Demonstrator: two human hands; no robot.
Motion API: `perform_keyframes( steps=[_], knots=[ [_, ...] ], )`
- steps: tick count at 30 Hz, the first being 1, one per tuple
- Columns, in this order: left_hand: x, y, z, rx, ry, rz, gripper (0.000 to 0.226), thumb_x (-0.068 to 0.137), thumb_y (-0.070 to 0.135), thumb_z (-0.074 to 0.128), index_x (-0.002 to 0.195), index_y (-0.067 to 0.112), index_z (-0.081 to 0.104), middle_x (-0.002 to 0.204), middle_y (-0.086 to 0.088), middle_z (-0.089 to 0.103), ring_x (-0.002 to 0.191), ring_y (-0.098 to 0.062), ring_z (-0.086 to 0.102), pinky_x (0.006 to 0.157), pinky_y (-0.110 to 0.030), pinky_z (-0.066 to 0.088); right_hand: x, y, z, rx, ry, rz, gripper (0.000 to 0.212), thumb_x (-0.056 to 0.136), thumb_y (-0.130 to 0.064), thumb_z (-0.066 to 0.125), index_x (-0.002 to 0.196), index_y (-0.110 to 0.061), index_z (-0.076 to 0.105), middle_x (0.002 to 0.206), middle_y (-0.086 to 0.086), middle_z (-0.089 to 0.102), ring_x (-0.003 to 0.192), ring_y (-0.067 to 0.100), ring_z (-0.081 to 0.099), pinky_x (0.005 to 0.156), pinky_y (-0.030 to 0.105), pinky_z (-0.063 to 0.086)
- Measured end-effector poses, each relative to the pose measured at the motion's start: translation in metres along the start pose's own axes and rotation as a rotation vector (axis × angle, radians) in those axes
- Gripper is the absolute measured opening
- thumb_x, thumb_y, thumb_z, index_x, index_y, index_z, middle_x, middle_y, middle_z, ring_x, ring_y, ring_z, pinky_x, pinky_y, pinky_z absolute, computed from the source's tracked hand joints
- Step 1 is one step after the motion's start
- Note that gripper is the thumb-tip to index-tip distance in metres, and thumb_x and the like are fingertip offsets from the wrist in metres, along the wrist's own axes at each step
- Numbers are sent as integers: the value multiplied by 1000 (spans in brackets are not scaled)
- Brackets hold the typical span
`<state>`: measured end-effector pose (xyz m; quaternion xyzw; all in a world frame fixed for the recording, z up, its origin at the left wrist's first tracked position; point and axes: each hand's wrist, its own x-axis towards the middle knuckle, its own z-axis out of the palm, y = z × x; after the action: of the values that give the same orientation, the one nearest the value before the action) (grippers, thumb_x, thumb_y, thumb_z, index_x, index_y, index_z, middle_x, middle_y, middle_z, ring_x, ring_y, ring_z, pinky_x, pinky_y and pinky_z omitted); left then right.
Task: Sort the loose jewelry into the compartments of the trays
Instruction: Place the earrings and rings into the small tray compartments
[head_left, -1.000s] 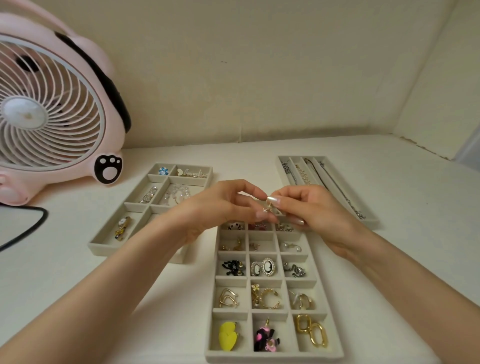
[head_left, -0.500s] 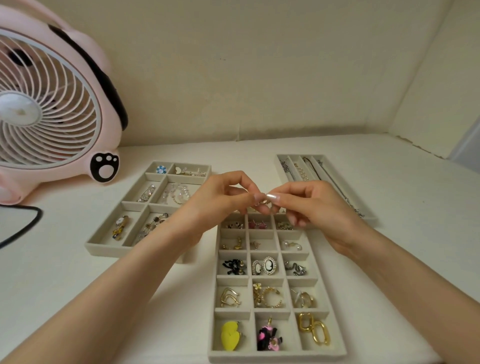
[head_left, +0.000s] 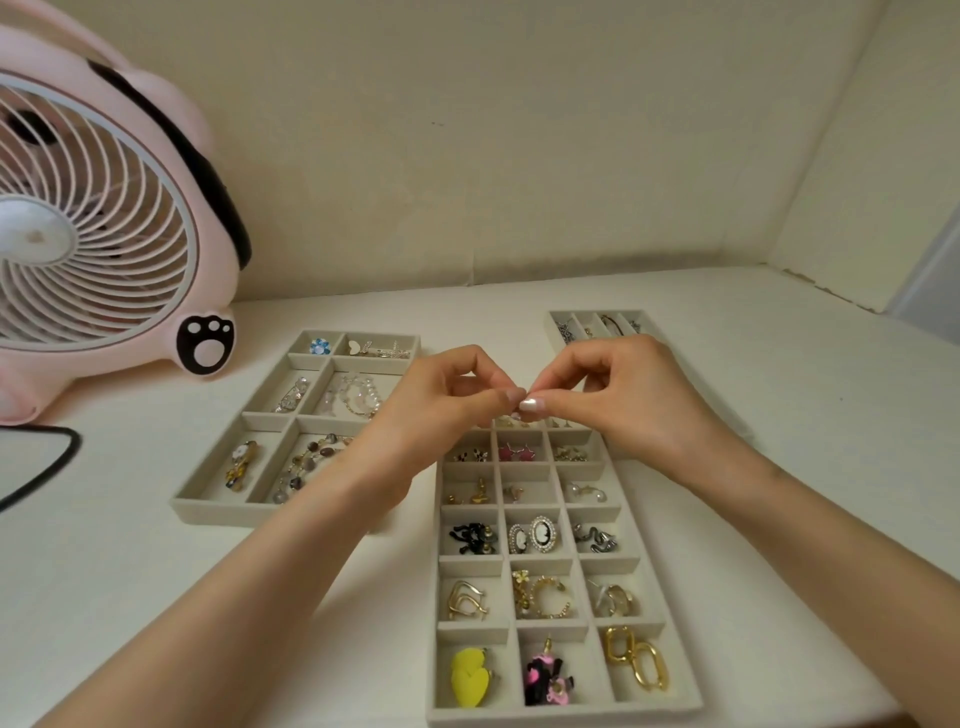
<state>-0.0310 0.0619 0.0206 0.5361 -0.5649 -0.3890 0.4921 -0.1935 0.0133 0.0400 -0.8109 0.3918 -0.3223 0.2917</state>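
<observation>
Both hands are held up over the far end of the middle tray (head_left: 435, 597), which is set on the white bench (head_left: 130, 597) and is divided into small square compartments. The left hand (head_left: 447, 400) and the right hand (head_left: 623, 400) are brought together tip to tip, and a small piece of jewelry (head_left: 516, 413) is pinched between them above the tray's farthest row. The piece is too small for its kind to be told; it may be an earring. The thumb and forefinger of each hand are pressed together on it, the left fingers (head_left: 493, 397) from one side and the right fingers (head_left: 550, 402) from the other, while the remaining fingers are curled in loosely. In the middle tray, yellow heart earrings (head_left: 470, 675) are seen in the near left compartment, gold link hoops (head_left: 636, 662) in the near right one, cameo earrings (head_left: 532, 535) in the centre column and pink star studs (head_left: 515, 452) farther back. A left tray (head_left: 208, 506) with larger compartments is placed just beside it, with bracelets and brooches inside. A narrow far tray (head_left: 553, 325) with chains is partly hidden behind the right hand. A pink fan (head_left: 104, 234) is stood at the left against the wall, and a black cable (head_left: 52, 457) is laid near it.
</observation>
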Motion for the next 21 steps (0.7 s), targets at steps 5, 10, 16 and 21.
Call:
perform_keyframes(
  steps=[5,10,16,21],
  knots=[
    [-1,0,1,33,-23,-38,10,87,17,61,84,8,65,72,3,72,59,4,57,60,-8,44,1,-1,-4,-120,-11,19,9,72,-22,80,67,-22,72,61,-12,63,48,-8,50,48,9,32],
    [2,-3,-3,97,13,-42,11,90,21,58,85,12,62,77,4,74,73,0,62,66,-16,43,-11,3,-1,-96,-82,87,9,70,-23,81,67,-22,72,65,-10,63,50,-10,49,55,14,32],
    [3,-5,-5,104,49,-32,11,91,20,57,86,12,61,79,3,74,78,-5,62,68,-20,42,-34,13,15,-154,-42,133,12,69,-29,80,64,-25,71,74,-12,58,68,-5,48,67,19,34],
    [3,-5,-7,103,64,-15,10,91,20,57,85,13,61,77,4,74,72,-4,60,69,-23,43,-38,16,24,-185,12,139,13,70,-28,81,62,-24,70,75,-13,56,80,0,49,71,23,41]
  ],
)
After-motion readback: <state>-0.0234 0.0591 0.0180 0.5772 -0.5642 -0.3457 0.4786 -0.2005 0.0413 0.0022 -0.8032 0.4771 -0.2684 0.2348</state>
